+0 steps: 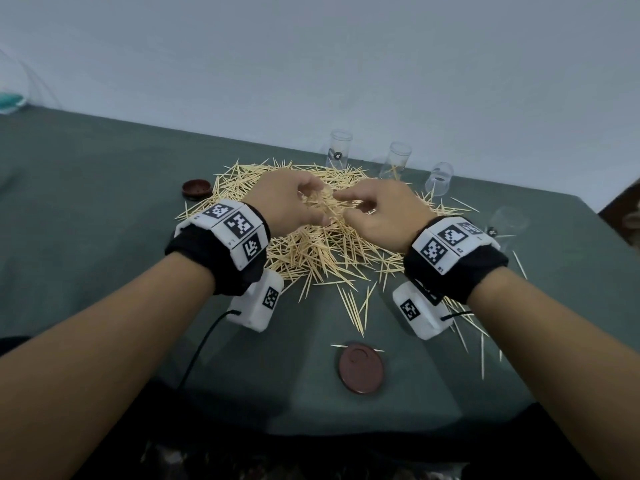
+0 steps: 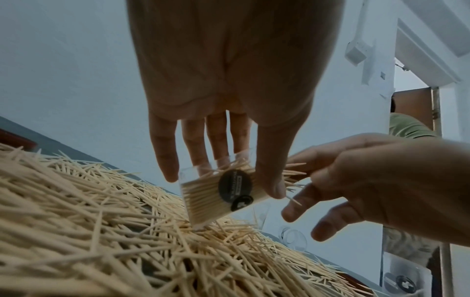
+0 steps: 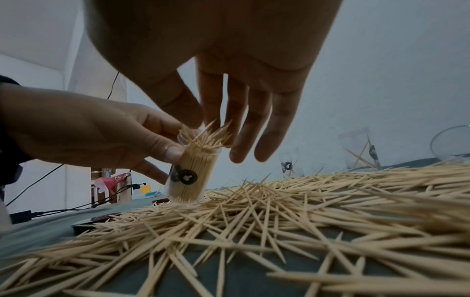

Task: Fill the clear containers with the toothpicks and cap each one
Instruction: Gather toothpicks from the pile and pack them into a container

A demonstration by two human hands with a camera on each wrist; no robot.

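A clear container (image 3: 189,170) packed with toothpicks stands tilted on the big loose pile of toothpicks (image 1: 311,244) in the middle of the tabletop (image 1: 104,188), its base resting in the pile and its open mouth bristling with tips that stick out past the rim. A round dark sticker shows on its wall. The left hand (image 1: 287,199) grips this container near its top, thumb on one side and fingers curled round the other. The right hand (image 1: 377,213) is at the container's mouth, its thumb and forefinger brought together on the protruding toothpicks while the other fingers hang loosely spread; whether it really pinches any of them I cannot tell. In the head view the two hands meet over the pile and hide the container almost wholly. Behind the pile, near the far edge of the tabletop, stand more clear containers: one upright with a dark sticker (image 1: 340,148), a second with a few toothpicks inside (image 1: 396,161), a third tipped over (image 1: 440,178), and another faint one further right (image 1: 509,220). A dark red cap (image 1: 196,188) lies just left of the pile, and a second cap (image 1: 361,368) lies on the near side, apart from the pile, with a single toothpick at its far edge.
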